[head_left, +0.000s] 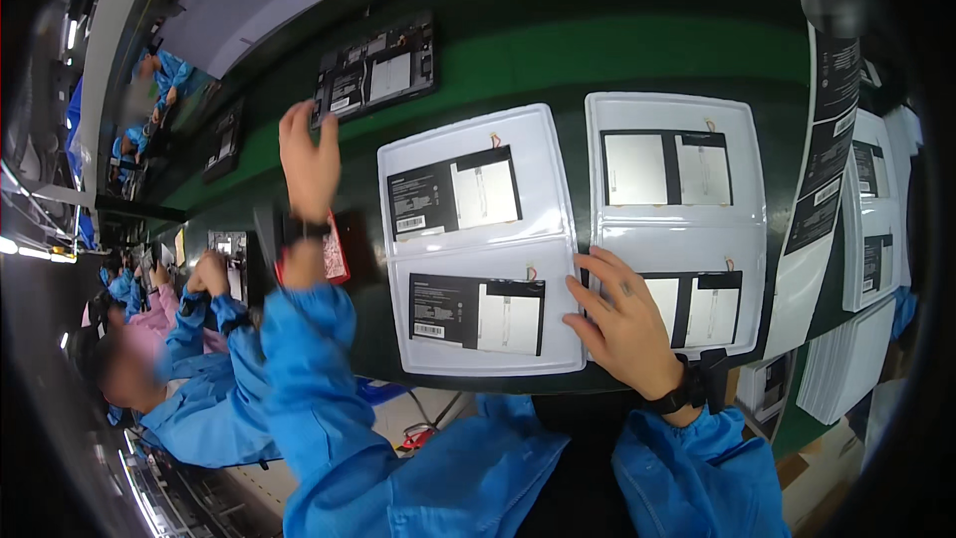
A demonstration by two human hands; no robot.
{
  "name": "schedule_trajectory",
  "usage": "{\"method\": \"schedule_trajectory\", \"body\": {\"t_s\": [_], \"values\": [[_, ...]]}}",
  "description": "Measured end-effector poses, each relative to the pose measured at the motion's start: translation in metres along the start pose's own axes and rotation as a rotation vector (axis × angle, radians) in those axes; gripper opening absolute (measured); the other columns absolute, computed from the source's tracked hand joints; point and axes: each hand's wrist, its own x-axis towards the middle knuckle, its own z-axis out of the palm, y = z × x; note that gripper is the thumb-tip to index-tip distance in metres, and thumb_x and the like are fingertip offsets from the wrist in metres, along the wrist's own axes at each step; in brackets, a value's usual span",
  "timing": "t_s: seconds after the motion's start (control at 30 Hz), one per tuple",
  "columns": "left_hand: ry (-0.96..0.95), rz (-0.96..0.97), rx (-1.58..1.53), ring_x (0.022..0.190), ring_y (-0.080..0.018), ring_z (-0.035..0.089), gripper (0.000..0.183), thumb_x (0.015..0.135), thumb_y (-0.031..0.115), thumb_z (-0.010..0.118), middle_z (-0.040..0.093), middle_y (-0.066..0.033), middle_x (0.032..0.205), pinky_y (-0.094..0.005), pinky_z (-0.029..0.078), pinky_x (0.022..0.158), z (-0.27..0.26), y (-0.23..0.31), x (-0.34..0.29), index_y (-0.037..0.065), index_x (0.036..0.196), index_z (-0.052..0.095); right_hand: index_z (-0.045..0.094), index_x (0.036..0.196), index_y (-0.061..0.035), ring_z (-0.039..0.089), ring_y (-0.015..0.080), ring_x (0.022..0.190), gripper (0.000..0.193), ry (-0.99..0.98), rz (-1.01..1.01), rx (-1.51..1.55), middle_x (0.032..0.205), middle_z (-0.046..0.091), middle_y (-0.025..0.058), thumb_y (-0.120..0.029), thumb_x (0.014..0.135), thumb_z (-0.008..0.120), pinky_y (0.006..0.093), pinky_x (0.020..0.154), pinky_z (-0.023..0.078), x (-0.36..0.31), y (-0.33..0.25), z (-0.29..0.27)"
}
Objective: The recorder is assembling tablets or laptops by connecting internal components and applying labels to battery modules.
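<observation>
My left hand (311, 164) is raised with fingers stretched and thumb apart, holding nothing. Its fingertips are at the near left corner of an opened laptop base (373, 75); whether they touch it I cannot tell. My right hand (629, 327) has its fingers spread over the gap between two white plastic trays, the left tray (478, 251) and the right tray (677, 229). Two flat black-and-silver battery packs lie in each, such as the upper left pack (428, 201) and the upper right pack (637, 169). My right hand partly covers the lower right pack (712, 311).
A red object (337, 251) lies beside my left wrist. Another dark laptop base (224, 144) is at the far left. To the left sits a co-worker in a blue smock (199, 418). A long label-covered strip (829, 130) and stacked trays (851, 239) stand on the right.
</observation>
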Motion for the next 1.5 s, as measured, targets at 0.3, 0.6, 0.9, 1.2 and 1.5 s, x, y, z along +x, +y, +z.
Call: {"method": "schedule_trajectory", "body": {"t_s": [0.3, 0.6, 0.9, 1.2, 1.5], "values": [[-0.436, -0.766, 0.029, 0.057, -0.0332, 0.07, 0.074, 0.085, 0.06, 0.071, 0.069, -0.0222, 0.07, -0.0448, 0.054, 0.05, 0.095, -0.238, 0.074, -0.014, 0.082, 0.07, 0.068, 0.119, 0.0014, 0.061, 0.039, 0.123, 0.029, 0.585, 0.465, -0.23, 0.136, 0.06, 0.0186, -0.005, 0.091, 0.068, 0.0418, 0.104, 0.048, -0.066, 0.055, -0.109], [-0.553, -1.079, -0.711, 0.076, -0.0145, 0.064, 0.031, 0.096, 0.042, 0.07, 0.069, -0.0012, 0.091, -0.0267, 0.047, 0.055, 0.058, -0.217, 0.112, 0.015, 0.111, 0.067, 0.072, 0.111, 0.0003, 0.069, 0.0291, 0.097, 0.024, 0.553, 0.755, -0.173, 0.122, 0.069, 0.0139, -0.012, 0.09, 0.073, 0.0334, 0.079, 0.056, -0.117, 0.1, -0.145], [-0.347, -0.951, -1.205, 0.074, -0.012, 0.068, 0.016, 0.099, 0.025, 0.067, 0.073, 0.0003, 0.092, -0.0295, 0.051, 0.055, -0.024, 0.022, 0.044, 0.011, 0.106, 0.07, 0.073, 0.099, 0.002, 0.069, 0.0276, 0.086, 0.022, 0.241, 0.73, -0.153, 0.116, 0.067, 0.0126, -0.012, 0.082, 0.076, 0.0353, 0.076, 0.056, -0.119, 0.08, -0.143], [-0.612, -0.879, -1.025, 0.09, -0.0098, 0.064, 0.033, 0.094, 0.024, 0.072, 0.066, -0.0005, 0.096, -0.0271, 0.051, 0.08, -0.076, 0.17, -0.142, 0.002, 0.118, 0.065, 0.063, 0.111, -0.0007, 0.057, 0.0117, 0.061, 0.018, 0.489, 0.808, 0.028, 0.085, 0.069, 0.0103, -0.01, 0.095, 0.063, 0.0273, 0.056, 0.045, -0.146, 0.067, -0.149], [-0.873, -0.164, -0.23, 0.047, -0.0269, 0.064, 0.04, 0.084, 0.033, 0.085, 0.069, -0.0178, 0.07, -0.0332, 0.051, 0.048, -0.082, 0.197, -0.17, -0.004, 0.083, 0.07, 0.057, 0.135, 0.0081, 0.057, 0.0121, 0.069, 0.043, 0.665, 0.362, 0.581, 0.11, 0.059, 0.0114, 0.002, 0.093, 0.065, 0.0238, 0.062, 0.047, -0.096, 0.02, -0.136]]}}
